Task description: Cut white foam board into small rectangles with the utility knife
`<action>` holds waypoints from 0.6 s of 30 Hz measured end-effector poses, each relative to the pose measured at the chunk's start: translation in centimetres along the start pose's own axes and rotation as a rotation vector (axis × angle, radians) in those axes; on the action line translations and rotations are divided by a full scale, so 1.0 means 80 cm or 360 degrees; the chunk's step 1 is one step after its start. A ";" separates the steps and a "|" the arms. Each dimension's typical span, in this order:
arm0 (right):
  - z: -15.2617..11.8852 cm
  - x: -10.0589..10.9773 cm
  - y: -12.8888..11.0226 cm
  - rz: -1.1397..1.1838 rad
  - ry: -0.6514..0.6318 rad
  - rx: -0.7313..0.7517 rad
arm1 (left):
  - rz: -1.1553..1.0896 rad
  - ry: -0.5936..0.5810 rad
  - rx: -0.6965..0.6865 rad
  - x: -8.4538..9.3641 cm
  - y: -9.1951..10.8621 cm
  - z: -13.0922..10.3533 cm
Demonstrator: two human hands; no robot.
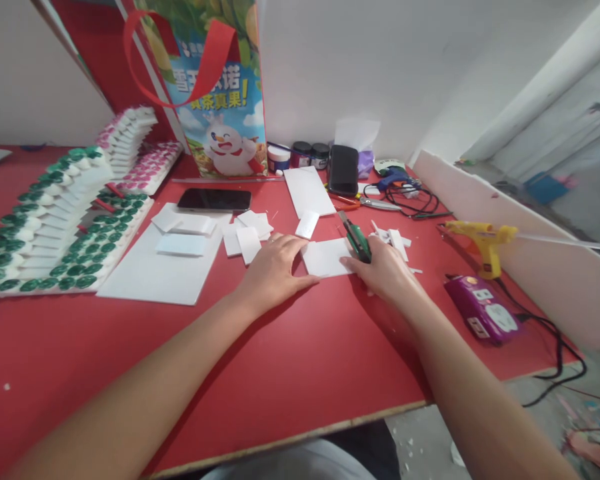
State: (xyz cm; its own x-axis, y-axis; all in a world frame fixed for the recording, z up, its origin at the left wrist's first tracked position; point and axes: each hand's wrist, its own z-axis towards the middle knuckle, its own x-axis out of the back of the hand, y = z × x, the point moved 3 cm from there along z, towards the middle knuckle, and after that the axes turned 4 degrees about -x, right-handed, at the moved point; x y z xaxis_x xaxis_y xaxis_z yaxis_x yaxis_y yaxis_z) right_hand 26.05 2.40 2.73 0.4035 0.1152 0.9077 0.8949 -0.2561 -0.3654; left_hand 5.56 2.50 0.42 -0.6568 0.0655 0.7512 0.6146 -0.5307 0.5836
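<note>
Near edge first: both forearms come in over the red table [290,373]. Left hand [276,265] is at the left end of a white rectangle [326,259], thumb and fingers spread apart, not closed round anything. Likely steadying it so it won't slide. Right hand [386,268] has a firm grip on a green cutter [357,241], blade end pointing away; thumb side is at the rectangle's right end. So the rectangle lies flat between the hands, probably for control from both ends.

Off to the right: purple box [481,309], yellow glue gun [486,243] behind it, presumably parked outside the working arm's path. Small white pieces [249,245] sit left of the rectangle, scraps [398,244] right; looks like sorting, can't confirm.

Farther: phone [215,199], scissors [381,204], then jars [301,155] and a carrier bag [233,130] against the wall, likely kept back to save working room.
</note>
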 end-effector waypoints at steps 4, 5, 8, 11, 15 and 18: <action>0.001 -0.002 0.001 -0.0040 0.0009 0.0004 | 0.0020 0.0047 -0.0071 -0.001 -0.002 -0.001; 0.001 -0.002 0.001 -0.0039 0.0001 -0.0006 | 0.0029 0.0049 -0.0083 -0.001 -0.002 -0.002; 0.000 -0.002 0.001 -0.0012 -0.0017 -0.0027 | 0.0053 0.0045 -0.0130 -0.002 -0.004 -0.003; -0.001 -0.002 0.001 0.0029 -0.0035 -0.0019 | 0.0067 0.0048 -0.0196 -0.002 -0.005 -0.004; -0.003 -0.001 0.000 0.0055 -0.0046 -0.0022 | 0.0069 0.0046 -0.0253 -0.002 -0.007 -0.005; -0.003 0.000 -0.001 0.0058 -0.0035 -0.0019 | 0.0078 0.0043 -0.0260 -0.002 -0.008 -0.005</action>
State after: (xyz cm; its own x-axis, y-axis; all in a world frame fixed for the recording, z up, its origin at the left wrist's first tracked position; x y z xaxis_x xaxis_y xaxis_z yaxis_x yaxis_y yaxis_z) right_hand 25.96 2.15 2.79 0.4402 0.1264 0.8890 0.8772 -0.2719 -0.3957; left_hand 5.09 2.45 -0.19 -0.6405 0.0143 0.7678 0.5686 -0.6632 0.4867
